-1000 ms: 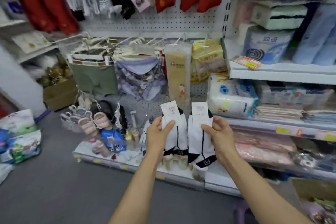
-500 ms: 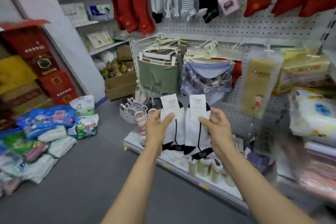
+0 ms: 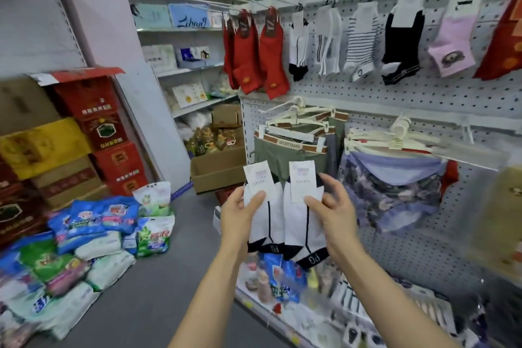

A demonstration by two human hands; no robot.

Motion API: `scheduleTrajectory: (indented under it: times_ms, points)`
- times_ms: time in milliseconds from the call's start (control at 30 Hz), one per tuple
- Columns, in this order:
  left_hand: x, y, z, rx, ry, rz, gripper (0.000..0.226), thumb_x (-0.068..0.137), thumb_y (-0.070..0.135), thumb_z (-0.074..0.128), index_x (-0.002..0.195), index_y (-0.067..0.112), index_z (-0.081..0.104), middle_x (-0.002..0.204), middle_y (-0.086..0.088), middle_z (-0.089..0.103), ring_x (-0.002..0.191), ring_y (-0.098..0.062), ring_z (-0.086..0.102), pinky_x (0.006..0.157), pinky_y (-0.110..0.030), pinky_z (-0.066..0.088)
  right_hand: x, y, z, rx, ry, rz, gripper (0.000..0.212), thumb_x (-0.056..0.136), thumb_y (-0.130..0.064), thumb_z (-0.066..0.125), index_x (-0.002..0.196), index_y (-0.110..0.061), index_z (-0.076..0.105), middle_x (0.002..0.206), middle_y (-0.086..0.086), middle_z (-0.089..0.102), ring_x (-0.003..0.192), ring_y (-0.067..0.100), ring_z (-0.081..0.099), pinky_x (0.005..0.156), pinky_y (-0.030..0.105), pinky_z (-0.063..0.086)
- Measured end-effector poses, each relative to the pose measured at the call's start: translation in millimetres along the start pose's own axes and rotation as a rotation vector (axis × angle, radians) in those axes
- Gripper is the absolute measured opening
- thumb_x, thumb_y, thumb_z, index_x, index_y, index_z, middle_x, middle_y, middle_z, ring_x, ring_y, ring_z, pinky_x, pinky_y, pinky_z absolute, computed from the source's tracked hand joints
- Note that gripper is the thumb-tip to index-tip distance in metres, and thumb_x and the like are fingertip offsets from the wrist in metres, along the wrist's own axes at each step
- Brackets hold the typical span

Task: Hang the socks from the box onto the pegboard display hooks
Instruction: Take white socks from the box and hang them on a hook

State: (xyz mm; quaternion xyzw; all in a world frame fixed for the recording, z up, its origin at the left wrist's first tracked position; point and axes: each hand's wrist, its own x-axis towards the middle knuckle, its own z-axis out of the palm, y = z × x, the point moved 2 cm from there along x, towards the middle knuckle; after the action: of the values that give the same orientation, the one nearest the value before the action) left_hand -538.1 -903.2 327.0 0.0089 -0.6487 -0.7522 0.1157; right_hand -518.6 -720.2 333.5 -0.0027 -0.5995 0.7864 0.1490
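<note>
each hand pinches a floppy, light white-and-black ankle sock pair [image 3: 303,223]; left hand [image 3: 238,216], right hand [image 3: 334,215]; I'd grip the stiff paper tag [image 3: 301,181]

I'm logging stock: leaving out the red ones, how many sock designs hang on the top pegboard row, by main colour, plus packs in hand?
White designs: 3
Black design: 1
Pink design: 1
Held packs: 2
Total: 7
</note>
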Motion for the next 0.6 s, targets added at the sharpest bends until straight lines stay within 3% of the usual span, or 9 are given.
scheduleTrajectory:
  times_ms: [133, 267, 467, 600]
  points:
    - [67, 17, 0, 0.01, 0.02, 0.068, 0.02, 0.089, 0.015, 0.071, 0.109, 0.019, 0.07, 0.106, 0.007, 0.075, 0.102, -0.014, 0.07, 0.098, -0.045, 0.053, 61, -12, 34, -0.008, -0.046, -0.093, 0.059, 0.087, 0.007, 0.065, 0.135, -0.025, 0.053, 0.102, 0.003, 0.076, 0.101, 0.016, 0.07, 0.082, 0.027, 0.057]
    - [126, 34, 5, 0.018, -0.018, 0.108, 0.018, 0.089, 0.019, 0.072, 0.105, 0.026, 0.07, 0.106, 0.009, 0.075, 0.103, -0.013, 0.07, 0.099, -0.048, 0.052, 114, -18, 59, -0.013, -0.034, -0.156, 0.059, 0.087, 0.007, 0.065, 0.13, -0.033, 0.058, 0.109, 0.003, 0.074, 0.108, 0.018, 0.068, 0.097, 0.039, 0.053]
    - [215, 75, 9, -0.072, -0.132, 0.193, 0.021, 0.09, 0.02, 0.07, 0.111, 0.023, 0.071, 0.11, 0.004, 0.075, 0.104, -0.019, 0.07, 0.095, -0.048, 0.053, 185, -40, 87, -0.025, 0.034, -0.286, 0.058, 0.086, 0.007, 0.065, 0.124, -0.037, 0.061, 0.11, 0.016, 0.072, 0.103, 0.029, 0.068, 0.097, 0.048, 0.052]
    - [277, 106, 17, -0.071, -0.217, 0.27, 0.018, 0.091, 0.02, 0.07, 0.107, 0.025, 0.071, 0.105, 0.008, 0.076, 0.099, -0.015, 0.072, 0.092, -0.043, 0.056, 241, -57, 108, -0.053, 0.127, -0.369, 0.058, 0.087, 0.005, 0.065, 0.13, -0.033, 0.058, 0.105, 0.003, 0.075, 0.103, 0.018, 0.07, 0.097, 0.042, 0.053]
